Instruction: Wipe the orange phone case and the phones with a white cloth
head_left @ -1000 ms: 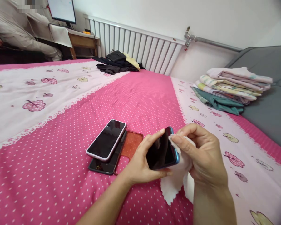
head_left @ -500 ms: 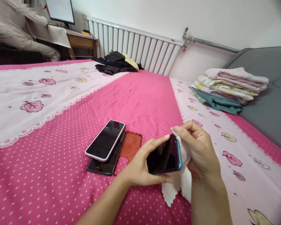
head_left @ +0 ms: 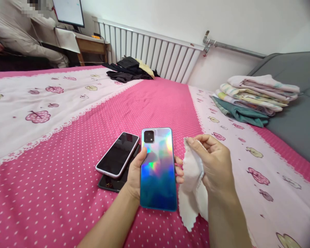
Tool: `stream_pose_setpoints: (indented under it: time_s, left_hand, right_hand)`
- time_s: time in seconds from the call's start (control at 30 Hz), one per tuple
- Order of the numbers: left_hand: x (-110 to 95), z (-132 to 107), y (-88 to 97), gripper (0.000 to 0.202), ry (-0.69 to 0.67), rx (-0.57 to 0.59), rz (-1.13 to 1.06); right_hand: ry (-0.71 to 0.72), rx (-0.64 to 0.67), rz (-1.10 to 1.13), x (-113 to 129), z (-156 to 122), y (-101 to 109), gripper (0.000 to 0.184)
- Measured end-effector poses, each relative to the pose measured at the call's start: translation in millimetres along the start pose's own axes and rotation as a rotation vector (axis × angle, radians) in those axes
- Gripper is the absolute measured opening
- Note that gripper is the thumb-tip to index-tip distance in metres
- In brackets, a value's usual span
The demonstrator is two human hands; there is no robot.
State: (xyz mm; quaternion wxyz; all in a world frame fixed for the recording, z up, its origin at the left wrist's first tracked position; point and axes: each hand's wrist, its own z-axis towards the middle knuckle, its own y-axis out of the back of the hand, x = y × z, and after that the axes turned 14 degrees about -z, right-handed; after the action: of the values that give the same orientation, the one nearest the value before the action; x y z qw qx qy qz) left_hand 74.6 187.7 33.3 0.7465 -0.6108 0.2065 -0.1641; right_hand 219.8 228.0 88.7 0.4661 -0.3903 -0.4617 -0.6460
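Note:
My left hand [head_left: 134,172] grips a phone with a shiny blue iridescent back [head_left: 158,168], back side up, camera at its far end. Fingertips curl round its right edge. My right hand [head_left: 214,165] is closed on a white cleaning cloth [head_left: 192,187] that hangs down just right of the phone. To the left on the pink dotted bedspread [head_left: 67,179] lies a phone with a pale pink rim [head_left: 118,154], screen up, resting on a black phone [head_left: 111,182].
A stack of folded cloths [head_left: 255,98] sits at the right by a grey headboard [head_left: 297,113]. Dark clothes [head_left: 127,69] lie at the far end before a white radiator [head_left: 155,51]. A person in white [head_left: 18,34] sits by a desk with a monitor [head_left: 68,12].
The phone in my left hand has been turned over, from dark screen facing me to its iridescent back. My right hand with the cloth has come off the phone and sits beside it.

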Motion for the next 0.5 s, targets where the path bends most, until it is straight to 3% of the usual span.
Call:
stream_pose_setpoints:
  time_s: [0.17,0.27,0.37,0.5]
  left_hand:
    - [-5.4,-1.5,1.6,0.069,0.137,0.066,-0.088]
    - [-5.9,-1.8,6.4,0.066,0.162,0.079,-0.124]
    - [-6.2,-1.3,9.0,0.06,0.159,0.058,-0.118]
    - [-9.9,-0.9,8.6,0.054,0.264,0.001,-0.08]
  right_hand:
    - [0.034,-0.014,0.042,3.8,-4.3,-4.4,0.023]
    - [0.005,0.067,0.128,7.5,-8.7,-7.3,0.022]
    - [-0.003,0.128,0.17,7.3,-10.2,-8.4,0.018]
    - [0.088,0.059,0.087,2.2,-6.3,-7.8,0.014]
